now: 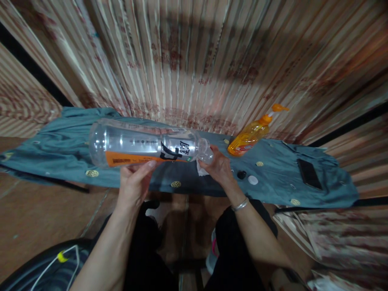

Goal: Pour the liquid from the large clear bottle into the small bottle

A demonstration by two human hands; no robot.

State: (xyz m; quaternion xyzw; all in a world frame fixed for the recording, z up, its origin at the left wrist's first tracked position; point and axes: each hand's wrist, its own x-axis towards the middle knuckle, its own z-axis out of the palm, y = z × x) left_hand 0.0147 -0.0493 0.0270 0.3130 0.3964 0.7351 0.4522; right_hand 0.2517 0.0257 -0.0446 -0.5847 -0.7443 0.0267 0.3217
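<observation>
A large clear plastic bottle (142, 143) with an orange label and black lettering lies sideways in the air above the cloth, its neck to the right. Around the lower side of its body are the fingers of my left hand (136, 178), thumb near the label's edge. My right hand (218, 163) is closed on the neck end, which shows no cap. Under that hand a bit of white tissue (201, 169) shows. Beyond it stands an orange pump bottle (249, 135), tilted in view, with orange liquid inside. Whether the clear bottle holds liquid I cannot tell.
A blue-green cloth (188, 180) with yellow dots covers the narrow table. On it lie a small black object (241, 174), a white disc (252, 180) and a black phone (309, 173). A striped curtain (182, 60) hangs behind. A dark bucket (51, 266) stands at lower left.
</observation>
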